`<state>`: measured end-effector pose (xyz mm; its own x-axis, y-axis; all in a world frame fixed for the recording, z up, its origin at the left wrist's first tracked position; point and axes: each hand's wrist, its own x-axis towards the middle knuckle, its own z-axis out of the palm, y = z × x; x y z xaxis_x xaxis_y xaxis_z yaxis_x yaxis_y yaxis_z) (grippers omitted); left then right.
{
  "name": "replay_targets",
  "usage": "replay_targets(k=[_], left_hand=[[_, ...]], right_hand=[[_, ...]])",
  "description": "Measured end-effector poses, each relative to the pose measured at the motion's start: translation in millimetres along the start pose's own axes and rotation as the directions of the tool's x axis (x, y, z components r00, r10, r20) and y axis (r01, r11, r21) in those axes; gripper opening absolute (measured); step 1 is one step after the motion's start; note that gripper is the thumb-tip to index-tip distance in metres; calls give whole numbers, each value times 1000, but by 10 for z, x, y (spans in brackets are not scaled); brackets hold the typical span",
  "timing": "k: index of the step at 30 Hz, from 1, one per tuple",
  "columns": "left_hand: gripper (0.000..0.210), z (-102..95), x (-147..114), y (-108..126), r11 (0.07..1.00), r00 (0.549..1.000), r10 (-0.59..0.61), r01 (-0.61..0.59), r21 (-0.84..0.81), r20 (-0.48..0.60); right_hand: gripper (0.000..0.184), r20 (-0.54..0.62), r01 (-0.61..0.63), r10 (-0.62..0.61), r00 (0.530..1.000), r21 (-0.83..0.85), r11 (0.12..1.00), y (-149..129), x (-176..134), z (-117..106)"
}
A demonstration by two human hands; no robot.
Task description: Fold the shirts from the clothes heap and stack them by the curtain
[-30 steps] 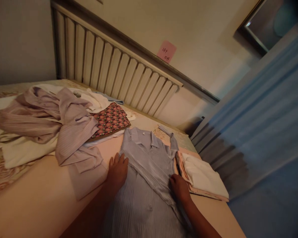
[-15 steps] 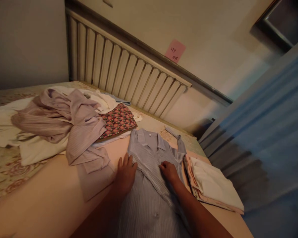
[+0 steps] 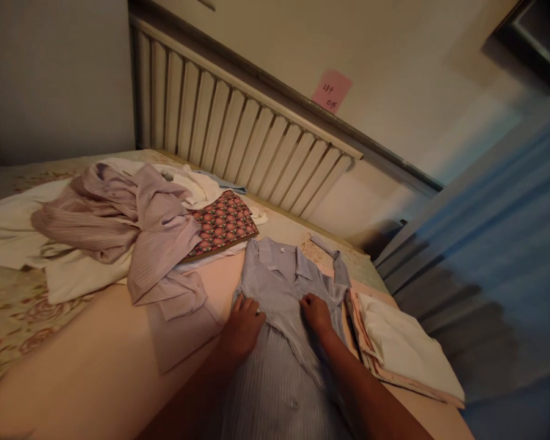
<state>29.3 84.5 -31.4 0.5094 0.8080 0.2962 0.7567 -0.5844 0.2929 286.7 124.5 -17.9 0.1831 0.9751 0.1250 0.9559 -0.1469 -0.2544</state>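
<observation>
A grey-blue ribbed shirt lies spread on the bed, collar pointing away from me. One of its sleeves is laid across the front, while the other sticks out beyond the far right shoulder. My left hand is at the shirt's left side, fingers curled down on the fabric near the folded sleeve. On the right part of the chest, my right hand is closed, pinching the cloth; its fingertips are partly hidden. Both forearms reach over the lower shirt and cover some of it.
Left of the shirt is a heap with a mauve ribbed garment, white clothes and a red patterned cloth. Folded clothes are stacked at right. A slatted radiator stands behind the bed, and a blue curtain hangs right.
My left hand has moved right onto the shirt's edge, its fingers going from spread to curled. The right hand stays closed at the chest. The view has shifted slightly.
</observation>
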Motion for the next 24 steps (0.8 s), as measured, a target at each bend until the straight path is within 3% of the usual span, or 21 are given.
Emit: replay_targets(k=[7, 16, 20, 24], left_hand=[[31, -15, -13, -9, 999, 999, -23, 24, -45, 27], [32, 22, 7, -79, 997, 997, -72, 73, -19, 26], [34, -14, 17, -104, 987, 986, -159, 158, 12, 44], [35, -31, 9, -107, 985, 985, -172, 172, 26, 15]], right_hand=[[19, -41, 57, -57, 998, 8, 998, -187, 123, -14], [16, -31, 203, -204, 979, -21, 979, -623, 463, 152], [13, -18, 233, -234, 972, -55, 971, -698, 547, 208], [16, -62, 215, -220, 974, -75, 974, -706, 511, 183]])
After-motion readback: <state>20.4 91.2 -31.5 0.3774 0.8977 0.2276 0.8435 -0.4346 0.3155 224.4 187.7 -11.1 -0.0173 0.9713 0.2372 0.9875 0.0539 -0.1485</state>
